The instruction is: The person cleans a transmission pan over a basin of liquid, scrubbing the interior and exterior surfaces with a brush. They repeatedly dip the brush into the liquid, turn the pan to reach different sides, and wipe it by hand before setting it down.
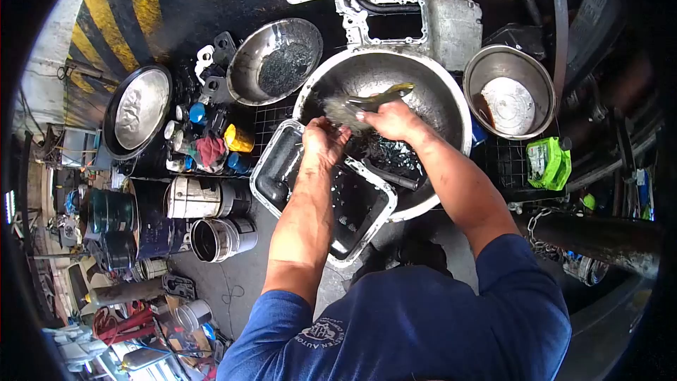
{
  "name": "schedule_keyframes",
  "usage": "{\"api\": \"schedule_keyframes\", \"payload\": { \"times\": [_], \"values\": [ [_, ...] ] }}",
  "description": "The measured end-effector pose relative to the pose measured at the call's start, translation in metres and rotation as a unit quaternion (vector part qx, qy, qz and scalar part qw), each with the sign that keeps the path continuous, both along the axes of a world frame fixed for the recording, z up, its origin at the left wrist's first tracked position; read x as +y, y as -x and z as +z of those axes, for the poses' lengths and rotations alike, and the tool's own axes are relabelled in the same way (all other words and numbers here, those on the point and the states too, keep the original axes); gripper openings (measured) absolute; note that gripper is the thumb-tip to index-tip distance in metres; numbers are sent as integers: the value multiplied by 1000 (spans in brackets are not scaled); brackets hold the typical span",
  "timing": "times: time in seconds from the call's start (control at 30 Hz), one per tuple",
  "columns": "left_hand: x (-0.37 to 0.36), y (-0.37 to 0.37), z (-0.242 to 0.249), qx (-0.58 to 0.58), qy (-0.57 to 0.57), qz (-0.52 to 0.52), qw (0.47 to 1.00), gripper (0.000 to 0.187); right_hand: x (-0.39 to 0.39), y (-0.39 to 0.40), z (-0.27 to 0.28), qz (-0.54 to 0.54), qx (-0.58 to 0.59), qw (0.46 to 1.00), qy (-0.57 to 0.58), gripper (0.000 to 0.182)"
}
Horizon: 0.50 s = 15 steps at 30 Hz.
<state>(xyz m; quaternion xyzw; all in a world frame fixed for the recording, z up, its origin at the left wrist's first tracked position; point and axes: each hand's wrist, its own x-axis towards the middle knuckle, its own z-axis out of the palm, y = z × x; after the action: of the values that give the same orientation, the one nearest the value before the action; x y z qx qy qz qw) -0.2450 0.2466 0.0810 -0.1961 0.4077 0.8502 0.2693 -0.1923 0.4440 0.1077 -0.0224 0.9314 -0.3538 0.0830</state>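
Note:
My right hand (391, 121) is closed around a brush (384, 97) with a dark, yellowish handle. The brush's bristle end is blurred and points left, over the large metal basin (462, 109). Close to the bristles, my left hand (324, 142) has its fingers curled in; what they grip, if anything, is hidden. Under my left wrist a rectangular metal oil pan (384, 201) leans tilted on the basin's near left rim, its dark inside facing up. Dark, wet liquid with glints lies in the basin's bottom.
Behind the basin lies a cast metal engine cover (352, 25). Two metal bowls, one left (243, 63) and one right (479, 74), flank it. A green jug (550, 164) stands at right. A yellow can (238, 139), rags and several bottles sit left, with buckets (243, 236) below.

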Motion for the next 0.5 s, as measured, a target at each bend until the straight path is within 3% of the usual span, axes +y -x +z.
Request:
{"api": "schedule_keyframes", "payload": {
  "times": [0.07, 0.1, 0.17, 0.23, 0.27, 0.3, 0.4, 0.43, 0.5],
  "values": [
    [12, -9, 23, -1, -58, 37, 998, 39, -19, 2, 3, -19, 192, 980, 45, 54],
    [9, -6, 25, 13, -57, 16, 998, 40, -17, 4, -1, 22, 156, 988, -3, 48],
    [-7, -6, 19, 9, -30, -3, 999, 41, -6, 14, -12, 25, -50, 994, -96, 45],
    [-1, -9, 22, -13, 39, 64, 997, 41, -4, 13, -11, 39, 32, 995, -85, 48],
    [-6, -5, 5, 21, 14, 12, 1000, 36, -15, 1, 18, 57, 67, 995, -42, 50],
    [-8, -4, -6, 77, 31, -5, 997, 34, -18, 11, -17, 73, 123, 989, -23, 46],
    [-8, -4, 15, -5, 41, 97, 994, 18, -19, 2, 5, -29, -32, 995, -85, 54],
    [-16, -3, 6, 34, 116, 95, 988, 17, -10, 2, -11, -45, -10, 996, -74, 61],
    [-22, 3, -7, 37, 91, 112, 989, 21, 16, -4, -65, -54, 16, 992, -110, 63]
  ]
}}
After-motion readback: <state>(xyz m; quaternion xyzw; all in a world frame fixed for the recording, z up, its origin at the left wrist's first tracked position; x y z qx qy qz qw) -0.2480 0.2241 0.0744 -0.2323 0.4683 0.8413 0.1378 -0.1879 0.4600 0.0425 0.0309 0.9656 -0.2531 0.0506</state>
